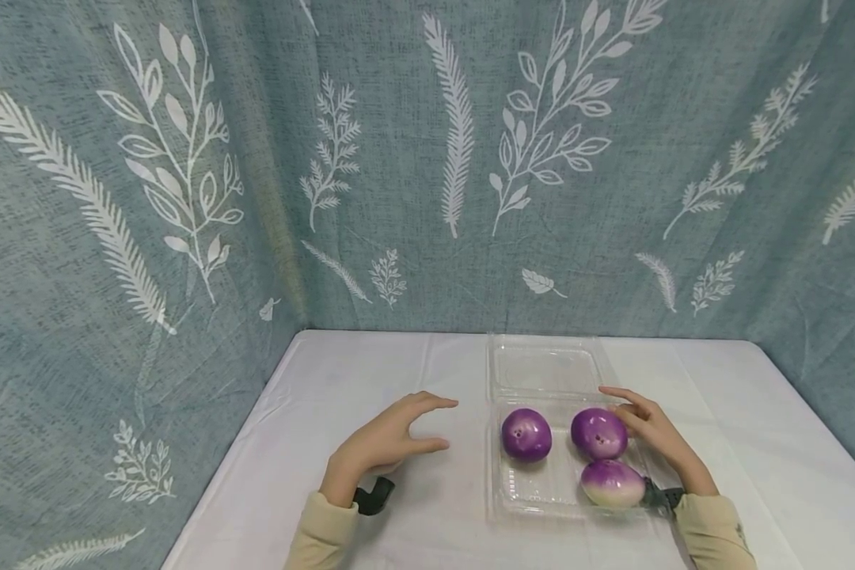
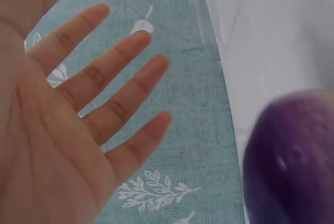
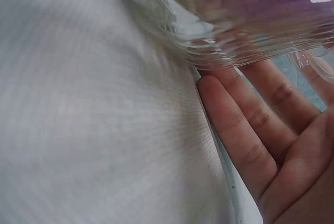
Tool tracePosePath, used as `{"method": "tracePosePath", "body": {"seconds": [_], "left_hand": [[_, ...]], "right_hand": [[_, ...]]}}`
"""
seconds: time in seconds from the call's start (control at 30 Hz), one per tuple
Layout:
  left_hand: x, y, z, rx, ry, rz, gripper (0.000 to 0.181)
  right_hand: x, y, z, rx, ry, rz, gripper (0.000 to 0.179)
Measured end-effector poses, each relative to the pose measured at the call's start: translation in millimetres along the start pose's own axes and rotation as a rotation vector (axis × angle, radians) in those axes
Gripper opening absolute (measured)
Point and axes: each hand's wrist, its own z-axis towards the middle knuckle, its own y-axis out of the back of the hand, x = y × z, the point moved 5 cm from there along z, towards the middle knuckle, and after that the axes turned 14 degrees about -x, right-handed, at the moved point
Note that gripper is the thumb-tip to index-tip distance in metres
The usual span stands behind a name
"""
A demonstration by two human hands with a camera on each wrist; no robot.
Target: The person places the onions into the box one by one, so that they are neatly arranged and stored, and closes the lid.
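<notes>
A clear plastic clamshell box (image 1: 552,483) lies on the table with its lid (image 1: 545,368) folded back. Inside are three purple-and-white, turnip-like vegetables: one turnip (image 1: 526,435) on the left, another turnip (image 1: 599,434) at the right, and a third turnip (image 1: 613,484) in front of it, its pale side forward. My left hand (image 1: 392,431) hovers left of the box, fingers spread and holding nothing. My right hand (image 1: 651,427) is at the box's right side; its fairly straight fingers (image 3: 235,119) meet the clear wall in the right wrist view.
A white cloth covers the table (image 1: 399,360). Blue-green curtains (image 1: 399,158) with white leaf prints stand behind it and along both sides. A dark band (image 1: 374,496) is on my left wrist, and another dark strap (image 1: 663,496) is by my right sleeve.
</notes>
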Motion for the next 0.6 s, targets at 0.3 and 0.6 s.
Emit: {"method": "tracePosePath", "body": {"seconds": [0.3,0.6], "left_hand": [[9.5,6.3,-7.9,-0.021,0.009,0.020,0.052],[18.3,17.8,-16.5,-0.060,0.034,0.000,0.052]], "right_hand": [[1,0,-0.2,0.004,-0.014,0.003,0.039],[2,0,-0.4,0.004,-0.017,0.000,0.039]]}}
